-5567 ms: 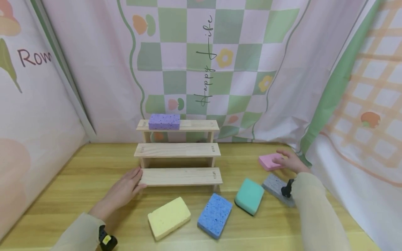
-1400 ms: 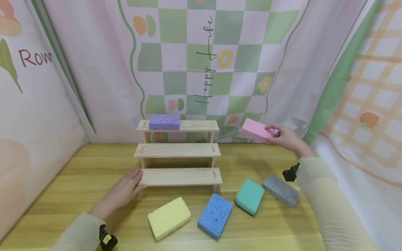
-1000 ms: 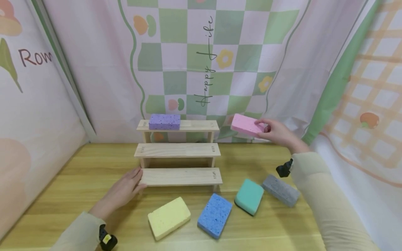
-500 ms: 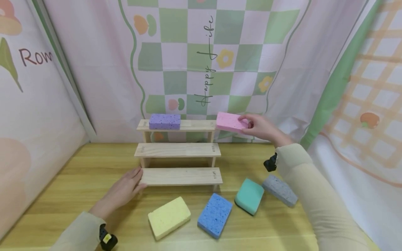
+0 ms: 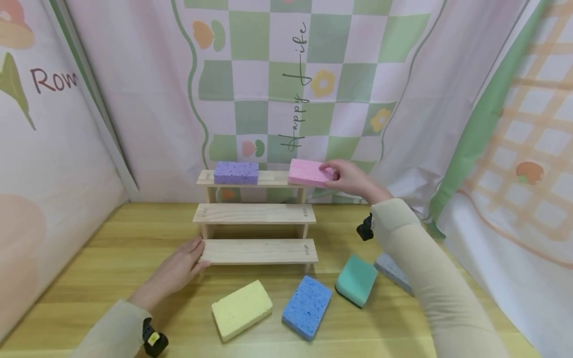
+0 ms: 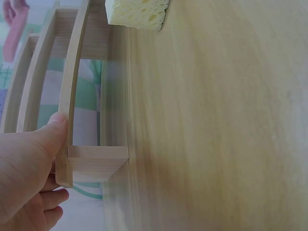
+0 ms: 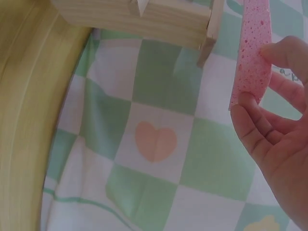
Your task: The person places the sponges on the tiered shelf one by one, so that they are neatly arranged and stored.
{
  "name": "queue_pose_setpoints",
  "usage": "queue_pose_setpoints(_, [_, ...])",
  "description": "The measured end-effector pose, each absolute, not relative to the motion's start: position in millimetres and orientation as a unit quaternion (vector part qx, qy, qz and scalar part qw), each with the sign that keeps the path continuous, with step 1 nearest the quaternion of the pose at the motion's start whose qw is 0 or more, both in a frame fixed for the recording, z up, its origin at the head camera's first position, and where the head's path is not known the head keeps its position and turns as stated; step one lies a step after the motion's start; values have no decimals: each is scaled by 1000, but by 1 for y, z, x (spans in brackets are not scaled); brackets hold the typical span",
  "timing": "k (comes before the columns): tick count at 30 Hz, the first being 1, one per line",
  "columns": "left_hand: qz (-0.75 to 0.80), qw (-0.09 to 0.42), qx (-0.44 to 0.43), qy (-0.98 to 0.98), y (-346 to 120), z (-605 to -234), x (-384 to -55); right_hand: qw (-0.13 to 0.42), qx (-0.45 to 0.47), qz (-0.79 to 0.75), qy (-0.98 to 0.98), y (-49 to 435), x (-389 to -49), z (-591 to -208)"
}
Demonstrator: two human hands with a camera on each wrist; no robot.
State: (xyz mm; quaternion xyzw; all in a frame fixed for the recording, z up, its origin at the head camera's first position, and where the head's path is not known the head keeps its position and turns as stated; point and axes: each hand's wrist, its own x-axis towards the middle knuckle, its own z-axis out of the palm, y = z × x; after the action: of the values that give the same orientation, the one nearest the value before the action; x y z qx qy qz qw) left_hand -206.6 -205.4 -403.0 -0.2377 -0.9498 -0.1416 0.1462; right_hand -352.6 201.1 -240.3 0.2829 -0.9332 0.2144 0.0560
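Observation:
A three-tier wooden stand [image 5: 255, 214] stands on the table. My left hand [image 5: 176, 268] grips the left end of its lowest tier; in the left wrist view the thumb lies on the board [image 6: 72, 82] and the fingers are partly hidden behind it. With thumb and fingers, my right hand [image 5: 351, 179] pinches the right end of a pink sponge [image 5: 306, 172] over the top tier's right end. A narrow gap separates this sponge [image 7: 255, 45] from the board in the right wrist view. To its left, a purple sponge [image 5: 236, 173] lies on the top tier.
Before the stand lie a yellow sponge [image 5: 241, 310], a blue sponge [image 5: 307, 307] and a green sponge [image 5: 356, 281]. A grey sponge [image 5: 393, 271] is partly covered by the right sleeve. A patterned cloth [image 5: 286, 74] hangs close behind the stand.
My right hand took the pink sponge from the table at the right, lifted it and carried it left to the top tier. My left hand has stayed on the lowest tier.

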Motion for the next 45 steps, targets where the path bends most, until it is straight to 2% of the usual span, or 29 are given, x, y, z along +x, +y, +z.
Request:
queue_pose_setpoints(26, [-141,152,-238,-949,-203,-401,-205,20,268,270,-925,154,-364,-251])
queue_pose_setpoints(45, [-142,155,-238,-948,-204,-402,-204,5,255,255,-933,142,-365,-254])
